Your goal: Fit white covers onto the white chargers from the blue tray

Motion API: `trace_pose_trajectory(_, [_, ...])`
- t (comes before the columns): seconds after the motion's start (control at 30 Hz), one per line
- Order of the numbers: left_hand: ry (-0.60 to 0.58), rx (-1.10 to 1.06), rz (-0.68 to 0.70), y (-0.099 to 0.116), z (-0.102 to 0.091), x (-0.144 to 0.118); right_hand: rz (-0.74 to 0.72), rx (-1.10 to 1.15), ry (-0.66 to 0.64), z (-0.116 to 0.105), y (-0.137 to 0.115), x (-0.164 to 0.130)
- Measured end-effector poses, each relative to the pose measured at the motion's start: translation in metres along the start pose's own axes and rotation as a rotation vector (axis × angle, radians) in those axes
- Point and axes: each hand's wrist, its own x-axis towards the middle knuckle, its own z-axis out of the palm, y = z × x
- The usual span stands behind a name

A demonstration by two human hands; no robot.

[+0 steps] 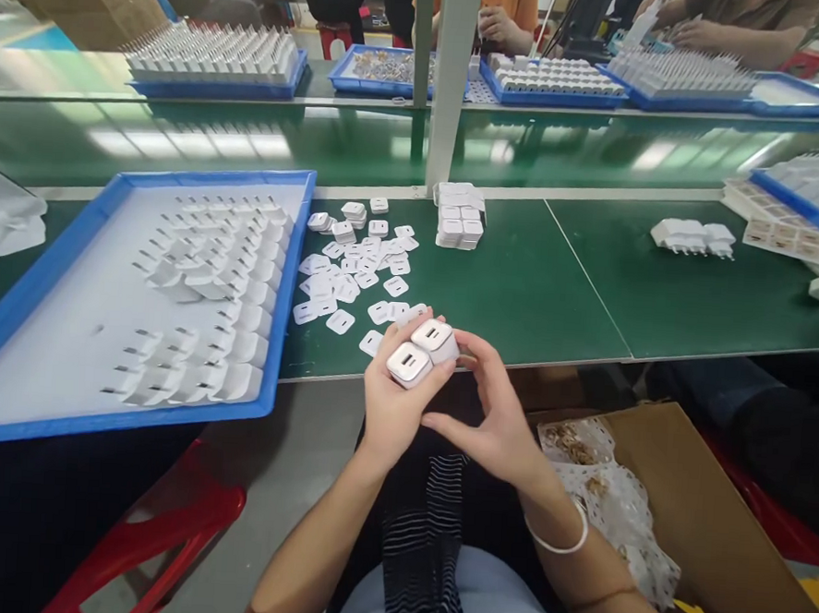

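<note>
Two white USB charger blocks (pixel 410 366) sit side by side in my left hand (pixel 390 416), their port faces turned up. Its fingers and thumb wrap around both, just past the table's near edge. My right hand (pixel 503 423) curves in from the right with thumb and fingers apart. Its fingertips reach the side of the farther block; whether they press on it I cannot tell. Beyond my hands, loose white face plates (pixel 345 284) with port slots are scattered on the green table (pixel 522 286). A small stack of white blocks (pixel 460 219) stands behind them.
At left lies a blue-rimmed tray (pixel 277 335) with rows of white plug housings (pixel 245 333), prongs up. More housings (pixel 691 237) lie at right. A metal post (pixel 451 87) rises at the back. Below right is a cardboard box (pixel 702 509) with plastic bags. Co-workers sit opposite.
</note>
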Motion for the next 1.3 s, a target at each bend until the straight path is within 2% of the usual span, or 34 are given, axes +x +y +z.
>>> trace_pose_trajectory(0.07, [-0.086, 0.004, 0.03, 0.001, -0.01, 0.004, 0.063, 0.123, -0.092, -0.021, -0.007, 0.014])
trace_pose_trajectory(0.17, [-0.255, 0.063, 0.084, 0.005, -0.022, 0.006, 0.155, 0.196, -0.044, -0.04, -0.013, 0.041])
trace_pose_trajectory(0.23, [-0.346, 0.131, 0.111, 0.008, -0.027, 0.006, 0.24, 0.222, -0.11, -0.043, -0.015, 0.056])
trace_pose_trajectory(0.33, [-0.419, 0.186, 0.132, 0.013, -0.031, 0.004, 0.348, 0.278, -0.288, -0.041, -0.015, 0.068])
trace_pose_trajectory(0.4, [-0.45, 0.196, 0.104, 0.015, -0.034, 0.003, 0.349, 0.26, -0.302, -0.039, -0.014, 0.07])
trace_pose_trajectory(0.47, [-0.476, 0.194, 0.051, 0.016, -0.036, 0.003, 0.298, 0.212, -0.242, -0.04, -0.013, 0.069])
trace_pose_trajectory(0.57, [-0.484, 0.146, -0.036, 0.015, -0.039, 0.004, 0.212, 0.125, -0.18, -0.045, -0.014, 0.07])
trace_pose_trajectory(0.73, [-0.481, 0.063, -0.134, 0.012, -0.04, 0.008, 0.107, -0.185, -0.302, -0.052, -0.026, 0.074])
trace_pose_trajectory(0.8, [-0.471, 0.045, -0.14, 0.011, -0.04, 0.01, 0.034, -0.279, -0.305, -0.051, -0.029, 0.074])
trace_pose_trajectory(0.87, [-0.446, 0.044, -0.138, 0.009, -0.04, 0.012, 0.036, -0.222, -0.282, -0.048, -0.027, 0.071])
trace_pose_trajectory(0.97, [-0.427, 0.048, -0.132, 0.01, -0.039, 0.012, 0.144, 0.041, -0.213, -0.043, -0.018, 0.065])
trace_pose_trajectory(1.03, [-0.436, 0.073, -0.102, 0.013, -0.037, 0.012, 0.163, 0.139, -0.158, -0.044, -0.016, 0.063])
trace_pose_trajectory(1.17, [-0.441, 0.187, 0.03, 0.022, -0.033, 0.01, 0.057, 0.058, -0.002, -0.055, -0.031, 0.061])
trace_pose_trajectory(1.23, [-0.444, 0.218, 0.102, 0.025, -0.031, 0.01, 0.065, 0.034, -0.058, -0.063, -0.046, 0.06])
trace_pose_trajectory(1.3, [-0.456, 0.23, 0.164, 0.027, -0.03, 0.01, 0.122, 0.051, -0.232, -0.067, -0.059, 0.06])
